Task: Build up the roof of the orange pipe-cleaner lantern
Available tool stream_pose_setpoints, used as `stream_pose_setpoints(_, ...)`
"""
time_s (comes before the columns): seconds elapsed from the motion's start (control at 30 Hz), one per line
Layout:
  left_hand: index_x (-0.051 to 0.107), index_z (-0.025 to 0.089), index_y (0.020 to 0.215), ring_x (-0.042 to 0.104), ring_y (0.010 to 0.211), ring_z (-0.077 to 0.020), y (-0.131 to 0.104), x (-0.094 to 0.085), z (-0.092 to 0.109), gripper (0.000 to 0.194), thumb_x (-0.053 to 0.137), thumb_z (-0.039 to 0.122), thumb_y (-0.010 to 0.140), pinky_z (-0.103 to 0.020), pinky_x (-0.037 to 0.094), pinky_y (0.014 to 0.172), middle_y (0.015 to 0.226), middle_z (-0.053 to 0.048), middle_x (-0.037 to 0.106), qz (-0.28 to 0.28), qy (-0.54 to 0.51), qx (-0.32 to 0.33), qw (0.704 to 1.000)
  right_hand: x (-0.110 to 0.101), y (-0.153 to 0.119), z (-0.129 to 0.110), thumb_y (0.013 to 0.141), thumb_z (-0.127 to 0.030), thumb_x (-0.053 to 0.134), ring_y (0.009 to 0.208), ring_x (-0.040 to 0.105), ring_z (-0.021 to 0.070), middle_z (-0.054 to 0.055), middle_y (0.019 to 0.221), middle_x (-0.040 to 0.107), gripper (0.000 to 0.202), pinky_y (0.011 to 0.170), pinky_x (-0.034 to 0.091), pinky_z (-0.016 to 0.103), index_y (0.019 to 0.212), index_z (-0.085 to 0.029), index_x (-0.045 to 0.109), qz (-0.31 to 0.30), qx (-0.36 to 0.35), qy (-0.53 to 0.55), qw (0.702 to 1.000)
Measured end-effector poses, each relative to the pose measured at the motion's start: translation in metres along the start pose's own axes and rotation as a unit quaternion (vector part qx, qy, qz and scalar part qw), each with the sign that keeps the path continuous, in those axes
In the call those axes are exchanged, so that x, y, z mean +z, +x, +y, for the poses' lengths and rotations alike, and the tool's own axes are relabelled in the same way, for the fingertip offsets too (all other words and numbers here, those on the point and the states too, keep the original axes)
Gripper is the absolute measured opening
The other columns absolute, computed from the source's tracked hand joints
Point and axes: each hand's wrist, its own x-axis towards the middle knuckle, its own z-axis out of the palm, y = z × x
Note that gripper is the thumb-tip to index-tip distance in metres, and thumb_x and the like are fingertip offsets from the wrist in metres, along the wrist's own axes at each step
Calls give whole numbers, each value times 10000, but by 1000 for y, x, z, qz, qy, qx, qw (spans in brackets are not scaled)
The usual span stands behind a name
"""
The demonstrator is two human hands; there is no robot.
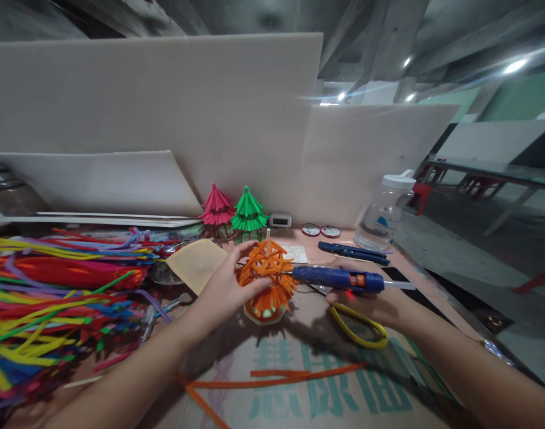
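Note:
My left hand (237,280) is wrapped round the left side of an orange pipe-cleaner structure (272,286), its thumb lying across the front. A thin stick rises from the structure's top, and a pale base shows under it. In my right hand (357,301) is a blue glue gun (335,278), held level, with its nozzle against the right side of the orange piece. A clear glue stick juts from the gun's rear. Yellow-handled scissors (359,328) lie just below my right hand.
Colourful pipe cleaners (62,292) heap at the left. Pink (216,208) and green (249,211) pagoda shapes stand behind. A water bottle (380,217) and a dark blue cutter (353,251) are back right. Orange strips (272,382) lie in front on the cardboard (237,351).

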Motion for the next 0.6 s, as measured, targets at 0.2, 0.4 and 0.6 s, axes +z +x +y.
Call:
stream_pose_setpoints(0.2,441,232,1333,577,1240,-309,1,-3,0,678,742,416,754,-473,479,1050,1357,-112,575,11,10,-4,1000,-8,-1,8,796,-401,675,701,624,188,12,745,669,201,628,495,278,792,-206,625,-20,33,74,996)
stream_pose_setpoints(0.4,435,242,1342,544,1281,-312,2,-3,-2,698,757,385,739,-450,487,1048,1371,-110,572,-10,6,9,1000,-9,14,41,890,-403,557,909,671,215,63,927,747,273,758,515,293,837,-191,721,69,149,77,983)
stream_pose_setpoints(0.6,418,255,1362,491,1327,-302,3,-5,-9,681,732,404,776,-463,414,1111,1401,-102,544,-19,25,30,999,15,64,103,740,-331,749,669,637,205,50,649,683,214,616,494,287,759,-124,699,92,232,60,966)
